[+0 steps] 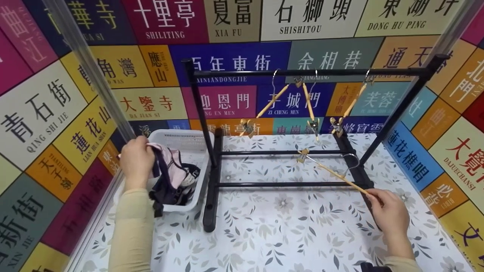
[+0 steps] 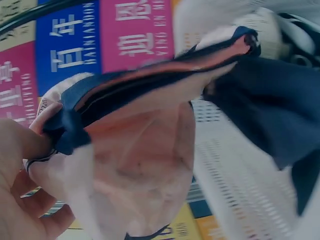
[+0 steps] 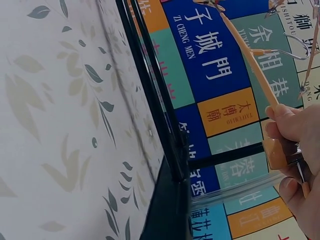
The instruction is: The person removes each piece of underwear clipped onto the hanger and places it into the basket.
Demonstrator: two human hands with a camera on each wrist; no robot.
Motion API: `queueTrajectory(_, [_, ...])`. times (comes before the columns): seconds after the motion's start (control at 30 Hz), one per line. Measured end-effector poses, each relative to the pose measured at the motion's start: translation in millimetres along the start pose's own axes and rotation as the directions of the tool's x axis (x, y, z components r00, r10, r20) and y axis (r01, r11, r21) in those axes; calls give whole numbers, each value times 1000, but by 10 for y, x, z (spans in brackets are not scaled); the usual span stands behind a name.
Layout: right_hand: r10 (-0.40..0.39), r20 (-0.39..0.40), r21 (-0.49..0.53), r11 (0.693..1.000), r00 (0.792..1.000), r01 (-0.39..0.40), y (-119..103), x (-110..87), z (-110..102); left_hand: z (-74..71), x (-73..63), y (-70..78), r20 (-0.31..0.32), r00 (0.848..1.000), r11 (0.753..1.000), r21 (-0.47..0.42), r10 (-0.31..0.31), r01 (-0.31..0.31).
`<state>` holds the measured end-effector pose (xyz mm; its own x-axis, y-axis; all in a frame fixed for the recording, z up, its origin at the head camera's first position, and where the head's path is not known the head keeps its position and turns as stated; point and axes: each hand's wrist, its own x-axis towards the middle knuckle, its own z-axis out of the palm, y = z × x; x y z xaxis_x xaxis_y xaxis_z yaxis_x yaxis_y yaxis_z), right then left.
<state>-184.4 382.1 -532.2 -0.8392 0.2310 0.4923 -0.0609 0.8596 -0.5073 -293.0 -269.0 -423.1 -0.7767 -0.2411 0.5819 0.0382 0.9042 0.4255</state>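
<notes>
At the left, my left hand (image 1: 138,160) pinches the edge of a small pink garment with navy trim (image 1: 172,166). The cloth hangs from the fingers above a white basket (image 1: 196,192), and in the left wrist view the pink garment (image 2: 145,155) spreads away from the thumb. On the right, my right hand (image 1: 391,211) holds one end of a light wooden clip hanger (image 1: 336,173). The hanger slants up to the left, its metal hook upward and a clip (image 1: 303,155) at the far end. Another clip (image 3: 275,154) sits by the right fingers.
A black rack (image 1: 321,72) stands at the centre, its bar carrying several clip hangers (image 1: 311,102). Dark cloth (image 1: 166,190) lies in the basket. The tabletop (image 1: 280,226) has a leaf pattern, and sign-printed walls (image 1: 230,56) enclose the back and sides.
</notes>
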Motion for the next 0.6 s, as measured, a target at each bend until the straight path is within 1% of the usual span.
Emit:
queueTrajectory(0.1, [0,3,-14,1000,1000,0,8,24,-35,129,-77,-68,65,998,1000,14,-8,7])
queueTrajectory(0.17, [-3,4,-24,1000,1000,3,13,44,-56,218,-131,-108,119,993,1000,18,-3,1])
queueTrajectory(0.23, [-3,3,-34,999,1000,3,14,61,-78,294,-189,-129,197,980,1000,20,7,-12])
queueTrajectory(0.27, [-2,3,-38,999,1000,2,13,71,-89,333,-214,-137,242,970,1000,20,12,-18])
queueTrajectory(0.3, [-1,4,-40,999,1000,1,12,83,-100,366,-238,-140,290,957,1000,21,15,-22])
queueTrajectory(0.33, [1,5,-40,999,1000,-1,9,97,-113,395,-261,-138,342,940,999,21,18,-26])
queueTrajectory(0.43, [6,4,-39,999,1000,-6,-2,151,-153,471,-314,-120,477,878,998,35,25,-48])
queueTrajectory(0.47, [7,4,-39,999,1000,-7,-6,173,-167,492,-327,-113,512,858,998,41,24,-52])
queueTrajectory(0.53, [1,0,-39,999,1000,-1,-11,222,-195,528,-349,-94,566,824,996,55,24,-67])
queueTrajectory(0.6, [-16,-14,-41,999,1000,15,-11,270,-222,558,-369,-78,604,797,994,71,21,-79])
